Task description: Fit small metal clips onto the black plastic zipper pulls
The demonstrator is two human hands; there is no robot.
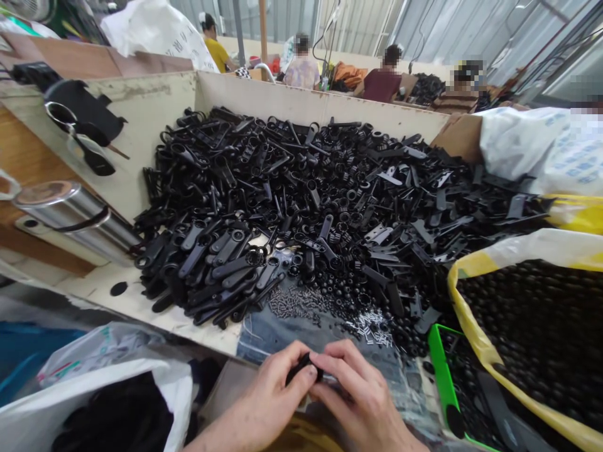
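The left hand (273, 392) and right hand (358, 395) pinch one black plastic part (301, 367) near one green tray (440, 370).

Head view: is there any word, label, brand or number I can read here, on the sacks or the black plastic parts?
Nothing can be read.
White sack at right: blue printing, too blurred to read.
White sack at top: dark printing, too small to read.
Black plastic parts: no legible marks.

Bright, even light, barely any shadow, but there's glare on the steel tube (70, 216) left of the left hand (268, 392), and the wide lens bends the edges pretty hard.
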